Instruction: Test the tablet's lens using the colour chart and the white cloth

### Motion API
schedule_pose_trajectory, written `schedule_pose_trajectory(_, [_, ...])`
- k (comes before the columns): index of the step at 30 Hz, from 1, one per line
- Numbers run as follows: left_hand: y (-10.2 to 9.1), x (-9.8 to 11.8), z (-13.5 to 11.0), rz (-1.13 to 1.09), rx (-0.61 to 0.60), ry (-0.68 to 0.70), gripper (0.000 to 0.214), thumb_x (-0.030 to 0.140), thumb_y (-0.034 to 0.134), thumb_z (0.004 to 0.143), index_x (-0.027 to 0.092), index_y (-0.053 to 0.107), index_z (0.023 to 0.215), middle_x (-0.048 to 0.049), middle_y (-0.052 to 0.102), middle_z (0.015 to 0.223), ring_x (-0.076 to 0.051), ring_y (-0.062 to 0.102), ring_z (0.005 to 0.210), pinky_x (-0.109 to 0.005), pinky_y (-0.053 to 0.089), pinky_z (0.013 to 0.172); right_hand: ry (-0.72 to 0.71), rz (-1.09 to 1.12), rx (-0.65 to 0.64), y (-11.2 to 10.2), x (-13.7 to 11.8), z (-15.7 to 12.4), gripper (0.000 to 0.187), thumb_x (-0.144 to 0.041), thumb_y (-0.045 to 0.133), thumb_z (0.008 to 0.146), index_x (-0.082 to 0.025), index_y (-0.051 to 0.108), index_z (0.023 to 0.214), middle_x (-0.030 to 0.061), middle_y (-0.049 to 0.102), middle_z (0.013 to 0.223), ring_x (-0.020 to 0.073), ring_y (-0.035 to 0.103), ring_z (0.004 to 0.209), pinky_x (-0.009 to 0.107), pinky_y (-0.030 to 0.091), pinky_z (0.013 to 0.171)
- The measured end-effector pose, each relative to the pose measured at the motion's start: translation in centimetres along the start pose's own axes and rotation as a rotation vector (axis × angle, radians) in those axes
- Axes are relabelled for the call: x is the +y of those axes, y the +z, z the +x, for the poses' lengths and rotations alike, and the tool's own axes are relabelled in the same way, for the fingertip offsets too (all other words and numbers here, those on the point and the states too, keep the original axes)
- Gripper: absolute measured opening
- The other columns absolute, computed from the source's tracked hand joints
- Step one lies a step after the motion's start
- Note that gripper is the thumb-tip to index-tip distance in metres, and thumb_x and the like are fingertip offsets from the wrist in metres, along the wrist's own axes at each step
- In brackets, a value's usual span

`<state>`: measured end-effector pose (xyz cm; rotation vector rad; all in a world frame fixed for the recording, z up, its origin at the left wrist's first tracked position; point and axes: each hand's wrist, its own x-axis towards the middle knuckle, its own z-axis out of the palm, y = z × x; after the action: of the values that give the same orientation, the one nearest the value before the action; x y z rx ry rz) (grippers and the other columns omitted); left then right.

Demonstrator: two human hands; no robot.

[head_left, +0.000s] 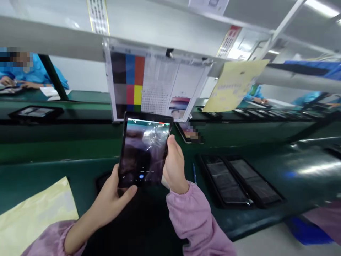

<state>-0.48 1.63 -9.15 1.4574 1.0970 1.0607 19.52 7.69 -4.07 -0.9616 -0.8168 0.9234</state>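
I hold a black tablet [145, 149] upright in both hands, its lit screen facing me. My left hand [112, 195] grips the lower left corner, thumb lying across the bottom bezel. My right hand [174, 165] wraps around the right edge, thumb on the front near the screen's side. Both arms wear pink sleeves. Behind the tablet hangs a colour test chart [131, 83] with black, blue, red, grey and yellow patches, next to printed sheets [170, 89].
Two dark tablets [239, 181] lie side by side on the green bench [293, 167] to my right. Another tablet [189, 132] lies behind. A yellow sheet [32, 217] lies lower left; another [234, 89] hangs upper right. People in blue [39, 73] work across the line.
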Motion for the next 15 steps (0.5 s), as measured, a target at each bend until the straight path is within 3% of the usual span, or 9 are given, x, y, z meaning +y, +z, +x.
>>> schedule_pose_trajectory(3, [1.5, 3.9, 0.8, 0.089, 0.085, 0.138, 0.071, 0.053, 0.077, 0.086, 0.023, 0.04, 0.138, -0.0093, 0.071, 0.106, -0.024, 0.071, 0.079, -0.028, 0.055, 0.058, -0.096, 0.095, 0.069, 1.0, -4.0, -0.1, 0.059, -0.069, 0.073, 0.087, -0.021, 0.071, 0.121, 0.0072, 0.068, 0.135, 0.0316, 0.053, 0.14, 0.046, 0.051, 0.115])
schedule_pose_trajectory(5, [2.1, 5.2, 1.4, 0.146, 0.134, 0.161, 0.074, 0.054, 0.08, 0.081, 0.022, 0.038, 0.133, -0.0066, 0.07, 0.093, -0.023, 0.069, 0.069, -0.027, 0.053, 0.052, -0.133, 0.158, 0.108, 1.1, -5.2, -0.6, 0.06, -0.069, 0.075, 0.085, -0.022, 0.071, 0.121, 0.0072, 0.069, 0.133, 0.0327, 0.057, 0.136, 0.047, 0.054, 0.111])
schedule_pose_trajectory(8, [2.4, 5.3, 1.7, 0.2, 0.132, 0.143, 0.07, 0.054, 0.084, 0.075, 0.022, 0.041, 0.12, -0.0017, 0.065, 0.078, -0.021, 0.064, 0.057, -0.027, 0.051, 0.047, -0.183, 0.134, 0.185, 0.7, -5.4, -1.2, 0.063, -0.071, 0.08, 0.08, -0.022, 0.072, 0.118, 0.0076, 0.071, 0.128, 0.0349, 0.062, 0.129, 0.047, 0.059, 0.105])
schedule_pose_trajectory(11, [2.2, 4.9, 1.5, 0.177, 0.102, 0.113, 0.066, 0.052, 0.085, 0.072, 0.023, 0.041, 0.112, -0.002, 0.066, 0.079, -0.022, 0.066, 0.059, -0.027, 0.053, 0.047, -0.229, 0.067, 0.129, 0.4, -5.1, -1.6, 0.058, -0.07, 0.073, 0.088, -0.021, 0.072, 0.12, 0.0075, 0.071, 0.128, 0.0346, 0.058, 0.134, 0.045, 0.06, 0.101])
schedule_pose_trajectory(15, [1.9, 4.8, 1.3, 0.169, 0.1, 0.065, 0.068, 0.055, 0.086, 0.072, 0.025, 0.039, 0.111, -0.0047, 0.069, 0.087, -0.026, 0.073, 0.071, -0.03, 0.06, 0.054, -0.288, 0.01, 0.064, 0.6, -5.2, -2.0, 0.046, -0.065, 0.063, 0.1, -0.023, 0.076, 0.113, 0.0049, 0.071, 0.128, 0.0302, 0.045, 0.147, 0.042, 0.051, 0.115])
